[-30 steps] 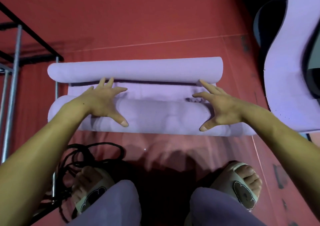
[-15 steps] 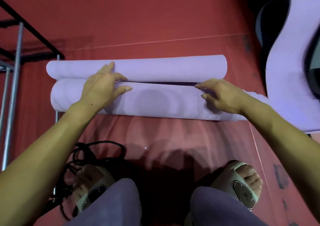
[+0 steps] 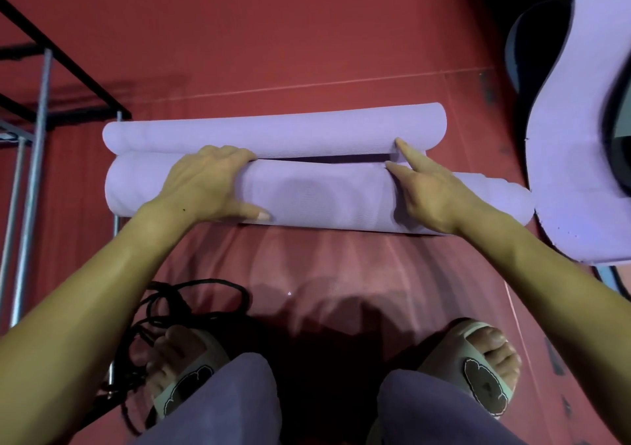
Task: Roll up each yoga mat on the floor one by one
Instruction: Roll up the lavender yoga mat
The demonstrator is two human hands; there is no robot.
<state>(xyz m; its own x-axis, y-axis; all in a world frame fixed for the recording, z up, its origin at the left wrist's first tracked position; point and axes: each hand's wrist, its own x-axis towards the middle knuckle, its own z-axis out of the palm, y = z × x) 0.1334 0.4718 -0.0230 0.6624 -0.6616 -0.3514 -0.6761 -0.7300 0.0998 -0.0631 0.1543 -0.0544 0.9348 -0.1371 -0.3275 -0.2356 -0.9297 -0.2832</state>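
A lilac yoga mat lies on the red floor as two parallel rolls. The near roll is thick and butts against the thinner far roll, with only a dark slit between them on the right. My left hand grips the near roll, fingers curled over its top into the seam and thumb on the near side. My right hand rests on the near roll's right part with straight fingers, the index tip touching the far roll.
Another lilac mat lies wavy and partly unrolled at the right, close to the near roll's end. A metal rack stands at the left. A black cord is tangled by my left sandalled foot.
The near roll has moved away from me until it met the far roll, and the flat strip between them is gone. My left fingers have curled over the roll's top.
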